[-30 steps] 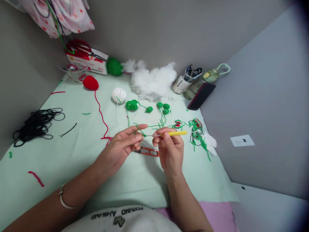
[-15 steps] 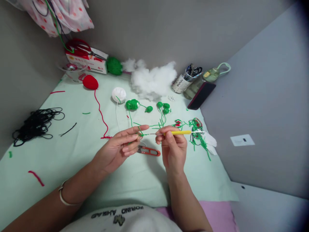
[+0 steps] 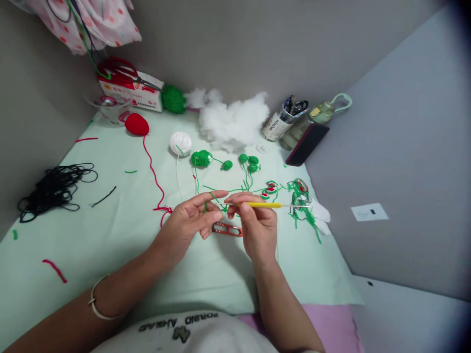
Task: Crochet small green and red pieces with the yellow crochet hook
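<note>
My right hand [image 3: 255,225] is closed round the yellow handle of a crochet hook [image 3: 263,205], which lies level and points left. Green yarn [image 3: 224,208] runs from the hook's tip to my left hand [image 3: 196,215]. That hand pinches the yarn between thumb and fingers, with a strand looped over its raised index finger. Behind my hands sits a green yarn ball [image 3: 201,158], its strand leading down toward my left hand. Orange-handled thread snips [image 3: 230,229] lie on the cloth just under my hands, partly hidden by them.
Small green crocheted balls [image 3: 252,160], white stuffing [image 3: 233,120], a white yarn ball [image 3: 180,143] and a red one [image 3: 137,124] lie farther back. Black cord [image 3: 55,189] is heaped at left. Yarn scraps [image 3: 303,201] lie at right, below a leaning phone [image 3: 307,144].
My right hand and the hook have moved a little left, closer to my left hand. My left index finger is still raised, and its thumb has shifted right along the yarn.
</note>
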The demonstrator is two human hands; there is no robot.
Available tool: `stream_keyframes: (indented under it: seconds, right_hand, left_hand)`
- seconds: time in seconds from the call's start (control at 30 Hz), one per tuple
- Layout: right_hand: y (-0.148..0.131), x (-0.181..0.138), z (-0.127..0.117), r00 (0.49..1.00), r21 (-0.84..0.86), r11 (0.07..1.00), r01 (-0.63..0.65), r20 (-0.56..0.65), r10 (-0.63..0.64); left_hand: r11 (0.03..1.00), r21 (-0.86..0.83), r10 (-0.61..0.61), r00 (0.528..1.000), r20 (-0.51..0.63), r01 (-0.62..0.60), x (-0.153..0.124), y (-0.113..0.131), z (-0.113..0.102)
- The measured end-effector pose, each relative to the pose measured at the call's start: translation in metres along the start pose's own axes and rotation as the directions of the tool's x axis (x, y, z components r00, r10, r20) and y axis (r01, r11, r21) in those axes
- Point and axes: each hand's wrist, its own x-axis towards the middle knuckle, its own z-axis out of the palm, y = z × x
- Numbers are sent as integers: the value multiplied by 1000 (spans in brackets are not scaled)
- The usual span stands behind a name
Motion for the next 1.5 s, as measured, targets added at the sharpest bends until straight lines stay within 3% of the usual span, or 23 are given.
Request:
stream_keyframes:
  seconds: [0.2,0.33,0.7,1.07,1.2,1.33,1.4,1.5]
  right_hand:
    - [-3,1,0,986,-60,997,42,-157,-51]
    - [-6,0,0,976,-66,995,71,-202,-83]
    - [-6,-3,2,989,-40,996,73,-123,-78]
    - [-6,-3,3,980,-194,972,133,-118,-158]
    - [-6,-6,2,953,-348,900,264,-49,-298]
    - [-3,-9,2,873,-491,742,456,87,-480]
    - [-2,-10,2,858,-530,697,482,127,-497]
    - [-2,-10,2,867,-519,714,470,120,-484]
  left_hand:
    - [984,-165,-70,997,-13,67,4,-2,-4]
    - [968,-240,-87,996,-28,78,5,-2,-6]
    - [964,-252,-94,995,-15,87,5,-2,-4]
    - [970,-228,-93,996,-15,87,6,-2,-4]
    - [976,-207,-71,997,-36,62,4,-2,-3]
    - [988,-150,-55,997,-62,45,2,0,-1]
    - [990,-132,-58,996,-62,49,2,0,0]
    - [991,-124,-54,998,-39,49,2,0,1]
